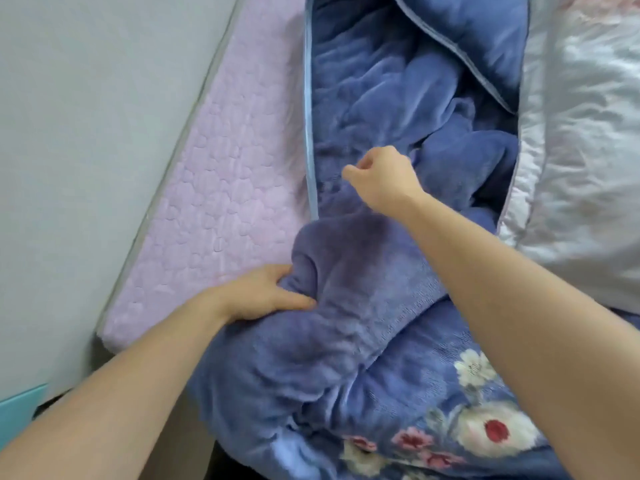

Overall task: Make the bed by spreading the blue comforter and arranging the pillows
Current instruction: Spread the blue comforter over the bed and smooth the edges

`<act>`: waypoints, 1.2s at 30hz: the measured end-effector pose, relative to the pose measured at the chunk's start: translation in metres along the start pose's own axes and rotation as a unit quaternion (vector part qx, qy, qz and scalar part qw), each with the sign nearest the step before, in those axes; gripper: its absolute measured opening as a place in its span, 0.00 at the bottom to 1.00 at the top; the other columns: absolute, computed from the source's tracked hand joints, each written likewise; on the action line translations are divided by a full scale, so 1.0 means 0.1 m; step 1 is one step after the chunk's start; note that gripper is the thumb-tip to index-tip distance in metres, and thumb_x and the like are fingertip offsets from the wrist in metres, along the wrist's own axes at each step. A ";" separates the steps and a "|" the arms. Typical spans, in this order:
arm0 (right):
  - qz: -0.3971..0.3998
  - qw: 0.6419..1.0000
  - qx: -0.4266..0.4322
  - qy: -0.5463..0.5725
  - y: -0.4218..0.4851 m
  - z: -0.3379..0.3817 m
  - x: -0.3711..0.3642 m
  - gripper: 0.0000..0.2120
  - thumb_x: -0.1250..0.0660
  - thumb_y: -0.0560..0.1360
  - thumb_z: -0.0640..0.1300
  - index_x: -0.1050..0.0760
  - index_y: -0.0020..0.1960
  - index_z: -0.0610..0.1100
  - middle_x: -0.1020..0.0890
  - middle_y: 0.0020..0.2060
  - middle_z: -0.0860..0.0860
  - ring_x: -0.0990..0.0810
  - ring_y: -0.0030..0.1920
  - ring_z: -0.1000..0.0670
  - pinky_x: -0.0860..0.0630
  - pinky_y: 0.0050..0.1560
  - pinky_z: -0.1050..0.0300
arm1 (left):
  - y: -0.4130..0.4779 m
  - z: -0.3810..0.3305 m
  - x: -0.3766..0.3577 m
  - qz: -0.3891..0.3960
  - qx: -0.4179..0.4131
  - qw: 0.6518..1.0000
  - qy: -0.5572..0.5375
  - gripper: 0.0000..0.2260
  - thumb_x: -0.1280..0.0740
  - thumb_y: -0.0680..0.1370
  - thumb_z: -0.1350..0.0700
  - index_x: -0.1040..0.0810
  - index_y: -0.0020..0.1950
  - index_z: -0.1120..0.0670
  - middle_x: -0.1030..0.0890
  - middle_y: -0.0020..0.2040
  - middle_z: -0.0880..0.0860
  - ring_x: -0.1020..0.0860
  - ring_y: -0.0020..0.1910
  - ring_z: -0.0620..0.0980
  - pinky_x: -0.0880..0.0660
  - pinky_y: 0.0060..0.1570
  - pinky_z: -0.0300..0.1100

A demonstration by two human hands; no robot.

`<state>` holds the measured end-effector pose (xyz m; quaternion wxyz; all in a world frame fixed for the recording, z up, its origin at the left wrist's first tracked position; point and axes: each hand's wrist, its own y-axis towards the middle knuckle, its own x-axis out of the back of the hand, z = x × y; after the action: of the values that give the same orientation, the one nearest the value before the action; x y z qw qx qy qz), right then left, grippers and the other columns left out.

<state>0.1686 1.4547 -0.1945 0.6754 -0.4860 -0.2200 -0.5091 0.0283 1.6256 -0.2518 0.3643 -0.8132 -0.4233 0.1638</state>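
The blue comforter (381, 109) lies bunched along the middle of the bed, with a satin-trimmed edge on its left side and a flower print near me at the bottom right. My left hand (263, 292) grips a thick fold of it at the near left, fingers dug into the fabric. Farther up, my right hand (377, 174) is curled into a fist over the comforter; whether it pinches fabric is hidden. A silvery satin pillow (581, 161) with faint pink flowers lies to the right, against the comforter.
A pale pink quilted mattress pad (225, 174) is bare on the left of the bed. A grey wall (86, 133) runs along its left edge. A teal edge (17, 414) shows at the bottom left.
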 end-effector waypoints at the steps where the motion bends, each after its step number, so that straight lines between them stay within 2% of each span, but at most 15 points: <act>1: 0.068 0.996 -0.031 -0.055 0.08 0.08 -0.14 0.15 0.34 0.73 0.55 0.28 0.43 0.42 0.27 0.37 0.49 0.27 0.40 0.45 0.29 0.38 0.56 | -0.03 0.07 -0.06 0.071 0.018 0.997 0.019 0.13 0.24 0.67 0.47 0.17 0.49 0.49 0.15 0.46 0.45 0.17 0.49 0.45 0.22 0.56 0.46; 3: 0.151 0.971 -0.070 -0.174 0.17 0.10 -0.45 0.29 0.32 0.70 0.64 0.27 0.56 0.41 0.25 0.48 0.46 0.24 0.50 0.42 0.26 0.46 0.51 | -0.08 0.20 -0.22 0.149 0.047 0.988 0.002 0.08 0.24 0.65 0.47 0.18 0.39 0.48 0.16 0.38 0.43 0.18 0.44 0.46 0.23 0.49 0.43; 6: 0.124 0.919 -0.039 -0.372 0.20 0.04 -0.89 0.40 0.34 0.70 0.65 0.34 0.68 0.34 0.29 0.61 0.38 0.30 0.60 0.35 0.24 0.53 0.42 | -0.14 0.37 -0.33 0.140 0.066 0.986 -0.053 0.13 0.25 0.64 0.48 0.18 0.45 0.53 0.15 0.42 0.47 0.17 0.47 0.48 0.21 0.53 0.47; 8: 0.057 0.911 -0.024 -0.407 0.20 -0.02 -0.93 0.31 0.36 0.76 0.55 0.34 0.67 0.32 0.29 0.60 0.37 0.28 0.58 0.35 0.22 0.49 0.44 | -0.19 0.41 -0.23 0.116 0.066 0.985 -0.108 0.16 0.24 0.65 0.50 0.19 0.45 0.58 0.17 0.41 0.51 0.18 0.44 0.48 0.23 0.53 0.47; 11: 0.053 0.929 -0.060 -0.361 0.27 -0.13 -0.72 0.17 0.37 0.75 0.49 0.24 0.58 0.39 0.22 0.55 0.41 0.22 0.55 0.38 0.25 0.45 0.51 | -0.31 0.32 0.22 0.067 0.047 0.979 -0.189 0.14 0.25 0.66 0.57 0.18 0.48 0.61 0.15 0.47 0.55 0.17 0.48 0.52 0.23 0.55 0.47; 14: 0.025 0.977 -0.088 -0.192 0.39 0.32 -0.35 0.20 0.39 0.76 0.46 0.28 0.64 0.35 0.22 0.61 0.37 0.24 0.60 0.36 0.28 0.52 0.50 | -0.66 0.06 0.80 -0.008 -0.013 0.980 -0.198 0.16 0.28 0.65 0.62 0.18 0.52 0.61 0.14 0.50 0.57 0.17 0.51 0.52 0.21 0.52 0.42; 16: -0.087 0.991 -0.085 0.055 0.72 0.91 -0.07 0.20 0.39 0.77 0.46 0.29 0.64 0.35 0.21 0.54 0.41 0.21 0.54 0.40 0.27 0.47 0.53 | -1.01 -0.06 1.18 -0.105 -0.047 0.979 -0.168 0.12 0.27 0.63 0.63 0.18 0.46 0.59 0.14 0.44 0.54 0.17 0.43 0.49 0.22 0.43 0.39; 19: -0.096 0.910 -0.026 0.403 1.27 1.70 0.31 0.18 0.38 0.77 0.47 0.30 0.61 0.35 0.23 0.41 0.47 0.20 0.41 0.48 0.26 0.39 0.57 | -1.43 -0.11 1.43 -0.313 -0.049 0.945 -0.083 0.14 0.24 0.63 0.64 0.20 0.43 0.51 0.16 0.35 0.49 0.21 0.32 0.45 0.26 0.33 0.40; 22: 0.000 0.830 0.051 0.555 1.44 1.91 0.24 0.20 0.41 0.79 0.44 0.33 0.67 0.34 0.24 0.49 0.42 0.23 0.50 0.43 0.25 0.45 0.55 | -1.36 -0.12 1.35 -0.505 -0.037 0.862 -0.014 0.21 0.28 0.66 0.65 0.28 0.50 0.43 0.19 0.38 0.47 0.20 0.42 0.52 0.27 0.37 0.46; 25: 0.164 0.868 0.058 0.465 1.15 1.91 -0.36 0.19 0.40 0.78 0.40 0.31 0.69 0.42 0.23 0.61 0.44 0.27 0.66 0.42 0.31 0.57 0.53 | -0.89 0.14 1.18 -0.524 0.007 0.830 0.192 0.39 0.31 0.68 0.66 0.41 0.73 0.41 0.23 0.56 0.57 0.21 0.45 0.65 0.25 0.40 0.53; 26: 0.194 0.890 0.066 0.407 1.03 1.87 -0.64 0.14 0.37 0.75 0.42 0.24 0.60 0.46 0.21 0.56 0.45 0.24 0.55 0.47 0.33 0.55 0.55 | -0.75 0.30 1.16 -0.487 0.023 0.831 0.267 0.42 0.30 0.68 0.66 0.44 0.76 0.42 0.25 0.53 0.60 0.21 0.37 0.65 0.25 0.34 0.53; 27: 0.177 0.917 0.071 0.350 0.90 1.79 -0.87 0.07 0.34 0.71 0.44 0.22 0.49 0.48 0.20 0.47 0.43 0.31 0.44 0.51 0.33 0.50 0.55 | -0.59 0.47 1.11 -0.457 0.045 0.832 0.311 0.43 0.30 0.68 0.66 0.44 0.77 0.42 0.28 0.49 0.60 0.24 0.30 0.62 0.26 0.29 0.51; 28: 0.145 0.937 0.080 0.308 0.76 1.68 -1.05 0.05 0.33 0.70 0.43 0.20 0.45 0.46 0.20 0.43 0.44 0.23 0.45 0.48 0.30 0.48 0.55 | -0.48 0.63 1.07 -0.431 0.077 0.837 0.329 0.41 0.32 0.70 0.66 0.43 0.77 0.41 0.31 0.48 0.59 0.26 0.28 0.60 0.25 0.28 0.50; 32: 0.065 0.973 0.100 0.197 -0.16 0.89 -1.31 0.16 0.35 0.74 0.42 0.24 0.62 0.48 0.21 0.49 0.58 0.25 0.48 0.61 0.33 0.52 0.74 | -0.34 0.90 0.95 -0.418 0.115 0.848 0.306 0.34 0.37 0.75 0.62 0.44 0.77 0.41 0.40 0.46 0.54 0.31 0.34 0.57 0.30 0.32 0.49; 36: 0.002 0.987 0.139 0.079 -1.20 -0.14 -1.33 0.15 0.37 0.74 0.48 0.26 0.60 0.47 0.22 0.54 0.56 0.25 0.55 0.54 0.30 0.57 0.63 | -0.51 0.95 0.92 -0.408 0.091 0.865 0.278 0.31 0.37 0.78 0.55 0.46 0.77 0.41 0.33 0.50 0.58 0.27 0.38 0.61 0.28 0.38 0.51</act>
<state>0.0066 1.5039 -0.2539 0.7526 -0.3464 -0.2338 -0.5089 -0.0018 1.7620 -0.2753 0.5738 -0.5427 -0.5819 -0.1941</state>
